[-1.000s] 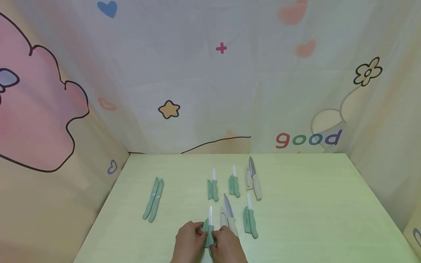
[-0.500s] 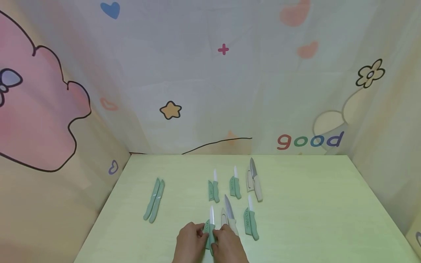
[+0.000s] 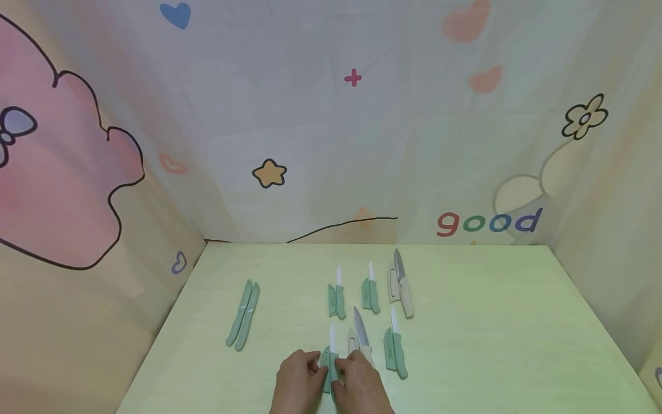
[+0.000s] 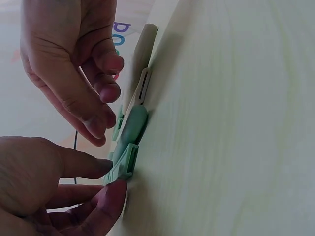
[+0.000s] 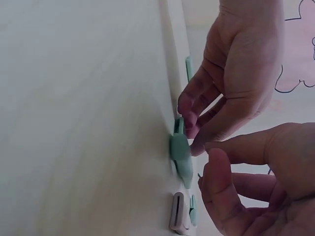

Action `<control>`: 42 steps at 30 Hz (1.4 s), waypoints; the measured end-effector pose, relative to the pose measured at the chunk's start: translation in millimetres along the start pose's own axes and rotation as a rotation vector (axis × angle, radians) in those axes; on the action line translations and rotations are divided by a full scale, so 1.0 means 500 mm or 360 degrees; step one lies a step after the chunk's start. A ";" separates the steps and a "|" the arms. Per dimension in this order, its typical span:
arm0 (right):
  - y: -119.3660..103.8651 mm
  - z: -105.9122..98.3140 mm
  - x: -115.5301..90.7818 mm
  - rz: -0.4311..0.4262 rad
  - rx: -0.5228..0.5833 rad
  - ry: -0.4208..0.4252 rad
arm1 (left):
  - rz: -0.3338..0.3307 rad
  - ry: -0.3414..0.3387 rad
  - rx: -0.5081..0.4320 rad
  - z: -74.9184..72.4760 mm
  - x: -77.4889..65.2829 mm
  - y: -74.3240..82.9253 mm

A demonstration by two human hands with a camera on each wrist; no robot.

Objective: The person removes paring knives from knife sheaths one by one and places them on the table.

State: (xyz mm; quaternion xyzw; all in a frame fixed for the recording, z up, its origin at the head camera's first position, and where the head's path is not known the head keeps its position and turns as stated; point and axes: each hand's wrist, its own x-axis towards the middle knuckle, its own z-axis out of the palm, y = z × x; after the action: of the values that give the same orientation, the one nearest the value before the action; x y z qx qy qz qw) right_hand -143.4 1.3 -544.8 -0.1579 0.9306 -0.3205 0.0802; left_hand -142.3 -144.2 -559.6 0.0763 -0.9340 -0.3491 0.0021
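Observation:
In the head view, a small knife [image 3: 334, 369] with a white blade and green handle lies near the table's front. Its green sheath [image 3: 326, 355] lies along its left side. My left hand [image 3: 299, 376] pinches that sheath between thumb and finger, as the left wrist view also shows. My right hand [image 3: 359, 382] is over the knife's handle with bent, parted fingers; the right wrist view shows a small gap between its fingertips and the handle [image 5: 181, 156]. Just right of it, partly behind my right hand, lies a beige-handled knife [image 3: 360, 329] with its beige sheath [image 3: 353, 340].
Farther right lies another green knife [image 3: 398, 351] beside its sheath [image 3: 389, 349]. Behind are two green knives [image 3: 339, 299] [image 3: 373, 296] and a beige one [image 3: 405, 296], each next to a sheath. Two sheathed green knives [image 3: 238, 319] [image 3: 247, 320] lie at left. A printed curtain [image 3: 310, 126] stands behind the table.
The head view has shifted slightly. Both hands stay almost where they were; the right hand's fingers show a little more of the green handle now.

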 end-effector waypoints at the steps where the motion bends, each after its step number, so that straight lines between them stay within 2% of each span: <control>1: -0.001 -0.001 0.000 -0.0009 0.0022 0.0020 | 0.0021 0.0013 -0.0004 -0.001 -0.001 -0.002; 5: -0.002 -0.005 0.000 -0.0072 0.0132 0.0090 | 0.0064 0.0059 -0.0009 -0.004 -0.004 -0.008; 9: -0.001 -0.005 0.002 -0.0102 0.0343 0.0082 | 0.0059 0.0096 -0.0010 -0.010 -0.006 -0.011; 16: -0.017 -0.012 0.008 0.0024 0.0930 -0.0071 | 0.0073 0.0148 -0.0013 -0.037 -0.006 -0.019; 19: -0.028 -0.012 0.019 0.0078 0.1150 -0.0128 | 0.0043 0.0194 -0.0010 -0.052 -0.002 -0.028; 23: -0.044 -0.004 0.041 0.0113 0.1356 -0.0155 | -0.0030 0.0263 -0.0018 -0.072 0.005 -0.045; 32: -0.089 0.034 0.081 0.0107 0.1549 -0.0248 | -0.0061 0.0342 0.0076 -0.127 0.016 -0.087; 38: -0.123 0.051 0.108 0.0112 0.1617 -0.0314 | -0.0056 0.0327 0.0141 -0.156 0.036 -0.116; 42: -0.145 0.065 0.124 0.0143 0.1658 -0.0358 | -0.0010 0.0316 0.0223 -0.166 0.047 -0.136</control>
State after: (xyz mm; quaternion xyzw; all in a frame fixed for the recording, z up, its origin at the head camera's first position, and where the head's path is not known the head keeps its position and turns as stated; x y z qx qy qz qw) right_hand -176.0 -92.5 -528.2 -0.0904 0.6398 -0.7173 0.2608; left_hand -151.1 -252.4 -542.2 0.1135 -0.9510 -0.2738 0.0880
